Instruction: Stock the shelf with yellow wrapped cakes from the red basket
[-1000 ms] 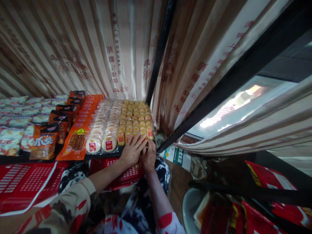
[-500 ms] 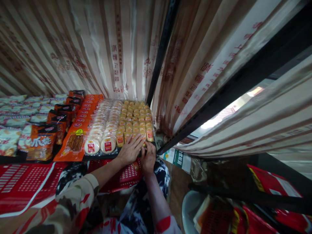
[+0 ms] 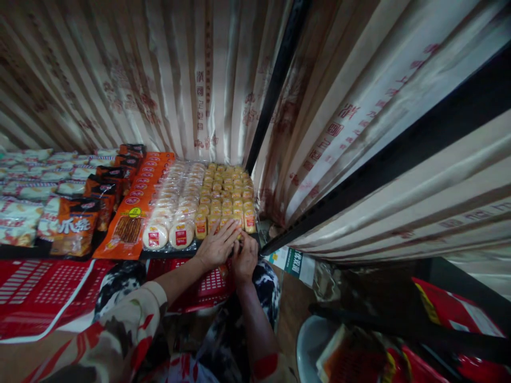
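Note:
My left hand lies flat with fingers stretched out on the front row of small yellow wrapped cakes at the near edge of a black shelf. My right hand is right beside it, fingers curled and pressed at the same front edge; what it grips is hidden. Rows of round white wrapped cakes lie just left of the yellow ones.
Orange snack packets, dark orange bags and pale bags fill the shelf to the left. Beige printed curtains hang behind, with a black post. Red crates sit below; a white bowl and red packs lie at lower right.
The view has swung slightly up and right, hiding the bright window. Both hands stay at the front row of yellow cakes with little movement.

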{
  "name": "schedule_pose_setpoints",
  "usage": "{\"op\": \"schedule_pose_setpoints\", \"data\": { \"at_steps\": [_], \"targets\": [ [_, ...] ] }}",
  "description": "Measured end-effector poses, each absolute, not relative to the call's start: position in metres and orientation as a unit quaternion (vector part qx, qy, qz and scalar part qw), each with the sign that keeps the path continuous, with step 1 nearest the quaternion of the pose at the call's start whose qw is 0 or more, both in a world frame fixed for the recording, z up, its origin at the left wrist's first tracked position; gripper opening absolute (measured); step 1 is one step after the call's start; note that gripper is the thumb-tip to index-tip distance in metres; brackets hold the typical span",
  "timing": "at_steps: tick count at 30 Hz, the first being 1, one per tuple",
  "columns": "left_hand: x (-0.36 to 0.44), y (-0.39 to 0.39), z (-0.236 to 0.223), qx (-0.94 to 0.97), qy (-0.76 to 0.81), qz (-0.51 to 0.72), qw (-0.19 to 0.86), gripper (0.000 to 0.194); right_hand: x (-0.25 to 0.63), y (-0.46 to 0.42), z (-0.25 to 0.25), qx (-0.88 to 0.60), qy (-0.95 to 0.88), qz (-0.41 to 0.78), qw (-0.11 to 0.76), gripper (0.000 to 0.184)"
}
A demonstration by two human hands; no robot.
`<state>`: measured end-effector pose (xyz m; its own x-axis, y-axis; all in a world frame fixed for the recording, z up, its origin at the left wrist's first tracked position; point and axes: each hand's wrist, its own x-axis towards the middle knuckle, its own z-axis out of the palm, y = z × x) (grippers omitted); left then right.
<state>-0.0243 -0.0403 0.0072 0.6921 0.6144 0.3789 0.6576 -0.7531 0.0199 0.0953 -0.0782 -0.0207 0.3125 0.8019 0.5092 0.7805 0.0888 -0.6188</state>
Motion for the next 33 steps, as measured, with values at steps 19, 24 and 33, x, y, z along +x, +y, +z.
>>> {"op": "schedule_pose_setpoints", "data": {
  "at_steps": [19, 24, 33],
  "targets": [
    [-0.026, -0.046, 0.007, -0.926, -0.328, -0.167, 0.079, 0.047, 0.089, -0.094, -0.027, -0.651, -0.585, 0.006, 0.483, 0.032],
    [-0.031, -0.054, 0.006, -0.931, -0.312, -0.168, 0.093, 0.047, 0.082, -0.106, -0.030, -0.631, -0.602, -0.014, 0.489, 0.032],
    [-0.056, -0.084, -0.029, -0.937, -0.299, -0.169, 0.061, 0.044, 0.063, -0.129, -0.041, -0.644, -0.594, 0.033, 0.482, 0.019]
  ]
}}
